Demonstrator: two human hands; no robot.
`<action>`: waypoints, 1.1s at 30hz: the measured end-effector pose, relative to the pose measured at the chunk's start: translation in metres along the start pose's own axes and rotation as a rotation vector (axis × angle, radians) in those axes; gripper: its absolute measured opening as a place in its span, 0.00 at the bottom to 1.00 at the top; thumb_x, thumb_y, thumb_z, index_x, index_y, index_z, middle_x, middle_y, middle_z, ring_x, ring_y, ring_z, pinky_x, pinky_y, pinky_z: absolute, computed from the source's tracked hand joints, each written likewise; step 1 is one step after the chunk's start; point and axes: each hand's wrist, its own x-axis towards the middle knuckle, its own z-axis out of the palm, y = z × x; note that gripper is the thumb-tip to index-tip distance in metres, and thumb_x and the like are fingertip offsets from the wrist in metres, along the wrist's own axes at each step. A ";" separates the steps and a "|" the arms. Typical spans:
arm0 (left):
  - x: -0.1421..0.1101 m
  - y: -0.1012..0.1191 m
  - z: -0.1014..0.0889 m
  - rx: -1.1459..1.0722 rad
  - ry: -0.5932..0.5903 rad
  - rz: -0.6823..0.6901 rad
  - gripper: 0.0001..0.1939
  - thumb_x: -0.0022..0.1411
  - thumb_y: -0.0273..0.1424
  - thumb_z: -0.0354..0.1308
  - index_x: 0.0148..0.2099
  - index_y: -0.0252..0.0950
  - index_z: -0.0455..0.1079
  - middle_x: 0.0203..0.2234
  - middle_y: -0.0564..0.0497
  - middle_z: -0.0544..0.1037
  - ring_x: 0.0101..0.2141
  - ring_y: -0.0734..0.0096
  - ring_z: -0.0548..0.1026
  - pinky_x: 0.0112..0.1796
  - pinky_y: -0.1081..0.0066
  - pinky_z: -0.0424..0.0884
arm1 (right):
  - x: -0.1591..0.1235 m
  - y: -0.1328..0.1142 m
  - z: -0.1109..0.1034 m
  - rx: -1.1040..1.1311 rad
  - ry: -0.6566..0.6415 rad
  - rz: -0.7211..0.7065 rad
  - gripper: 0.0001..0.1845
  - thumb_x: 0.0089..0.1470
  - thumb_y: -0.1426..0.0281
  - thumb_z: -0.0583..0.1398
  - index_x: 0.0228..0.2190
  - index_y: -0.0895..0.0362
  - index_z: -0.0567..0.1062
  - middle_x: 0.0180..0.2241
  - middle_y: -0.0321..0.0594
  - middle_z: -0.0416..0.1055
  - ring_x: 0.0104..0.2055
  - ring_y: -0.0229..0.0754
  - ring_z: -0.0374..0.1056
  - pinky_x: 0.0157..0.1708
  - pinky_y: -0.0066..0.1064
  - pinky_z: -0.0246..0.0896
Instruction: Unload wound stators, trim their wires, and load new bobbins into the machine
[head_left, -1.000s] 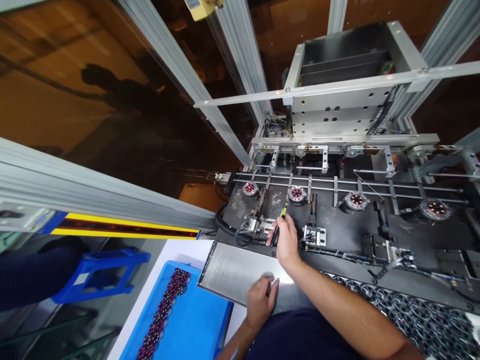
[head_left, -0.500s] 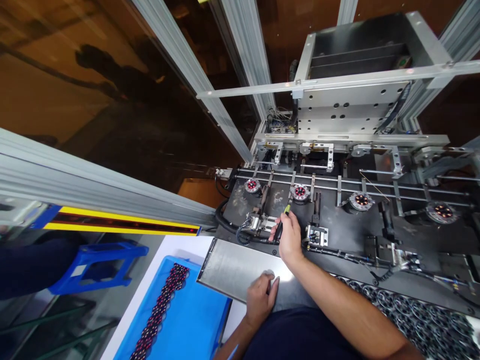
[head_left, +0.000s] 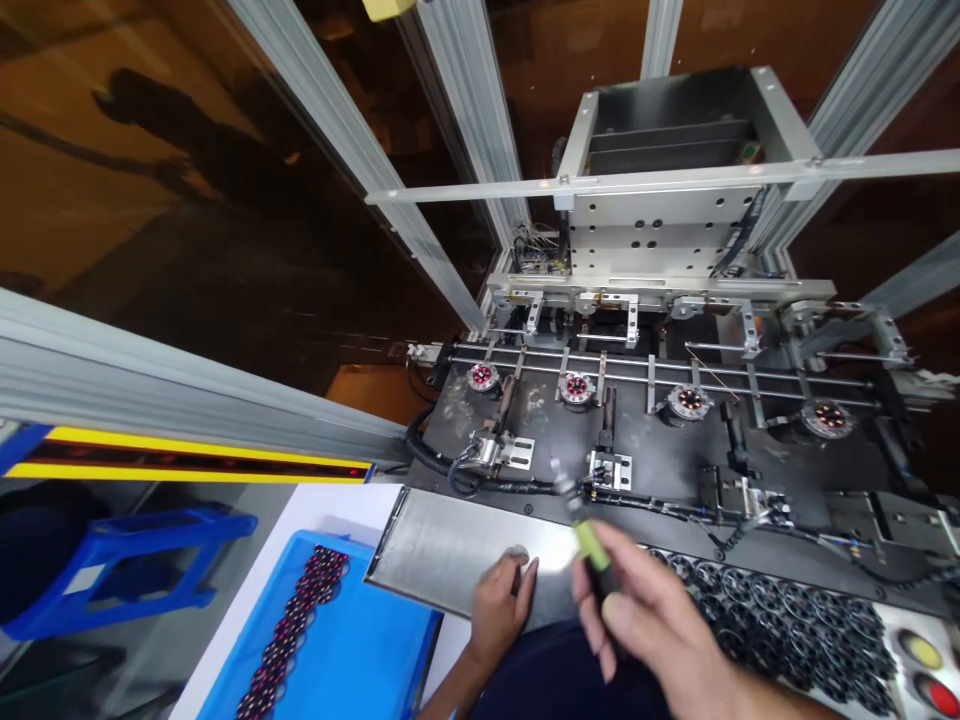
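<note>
My right hand [head_left: 645, 610] is closed round a screwdriver-like tool [head_left: 592, 545] with a green and black handle. Its metal tip is smeared by motion and points up toward the machine bed. My left hand [head_left: 501, 600] rests on a bare metal plate [head_left: 450, 540], its fingers curled and the thumb near them. A small greyish shape shows at those fingertips; I cannot make out what it is. Beyond the tool, round parts sit in fixtures along the bed: two with red centres [head_left: 577, 388] [head_left: 482, 377] and two with copper-coloured centres [head_left: 688, 402] [head_left: 827, 418].
At the lower left, a blue tray [head_left: 367, 640] holds rows of small dark-red and black parts [head_left: 289, 630]. Many black ring-like parts [head_left: 795, 620] lie at the right, beside yellow and red buttons [head_left: 921, 650]. Rails, clamps and cables cross the machine bed. A blue stool [head_left: 142, 550] stands left.
My right hand has drawn the tool back from the second fixture, toward my body and to the right. My left hand stays on the plate. The view has shifted slightly.
</note>
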 end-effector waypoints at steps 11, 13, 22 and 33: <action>0.007 0.006 0.000 -0.034 -0.073 -0.051 0.06 0.67 0.32 0.55 0.38 0.36 0.70 0.27 0.51 0.78 0.25 0.73 0.76 0.32 0.74 0.73 | -0.012 0.031 -0.054 0.179 0.381 -0.006 0.23 0.57 0.57 0.60 0.53 0.47 0.72 0.41 0.49 0.72 0.22 0.40 0.65 0.21 0.35 0.60; 0.008 0.007 0.001 -0.050 -0.069 -0.057 0.06 0.67 0.31 0.55 0.38 0.36 0.70 0.28 0.50 0.78 0.26 0.72 0.76 0.32 0.74 0.73 | -0.011 0.028 -0.048 0.209 0.382 -0.002 0.23 0.57 0.57 0.60 0.53 0.48 0.72 0.41 0.47 0.73 0.22 0.39 0.64 0.20 0.34 0.59; 0.050 0.031 -0.028 -0.266 -0.011 -0.076 0.08 0.67 0.30 0.54 0.38 0.35 0.74 0.24 0.50 0.77 0.25 0.71 0.75 0.31 0.73 0.72 | -0.015 0.021 -0.018 0.232 0.250 0.016 0.26 0.54 0.54 0.63 0.53 0.46 0.72 0.38 0.40 0.72 0.24 0.35 0.64 0.23 0.29 0.60; 0.274 0.058 0.022 -0.656 0.034 -0.402 0.16 0.67 0.39 0.56 0.47 0.32 0.73 0.37 0.46 0.78 0.33 0.71 0.77 0.34 0.70 0.75 | -0.014 0.040 0.003 0.293 0.222 0.110 0.29 0.49 0.51 0.67 0.52 0.43 0.74 0.36 0.39 0.73 0.23 0.31 0.64 0.21 0.24 0.59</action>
